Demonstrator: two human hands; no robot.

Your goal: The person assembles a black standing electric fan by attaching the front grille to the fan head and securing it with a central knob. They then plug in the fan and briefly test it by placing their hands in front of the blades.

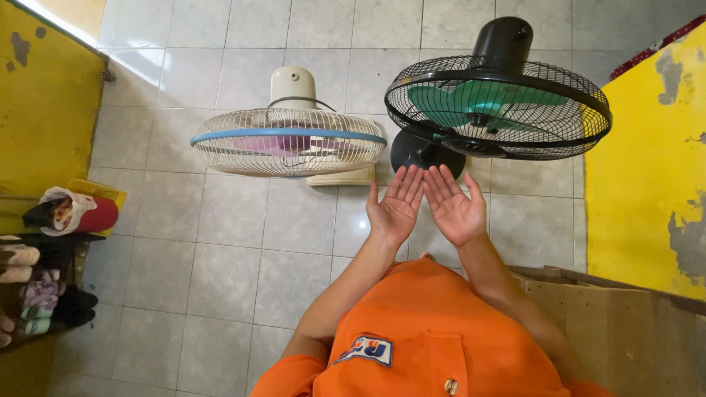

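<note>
My left hand and my right hand are held out side by side, palms up, fingers spread, holding nothing. Just beyond the fingertips stand two floor fans on the tiled floor. The cream fan with a white wire cage, a blue rim and pink blades is to the left. The black fan with green blades and a round black base is to the right, its cage overhanging my right hand's fingertips. My orange shirt fills the bottom of the view.
Yellow walls close in on the right and at upper left. A shoe rack with shoes and a bag stands at the left. A cardboard box sits at lower right. Grey floor tiles lie between.
</note>
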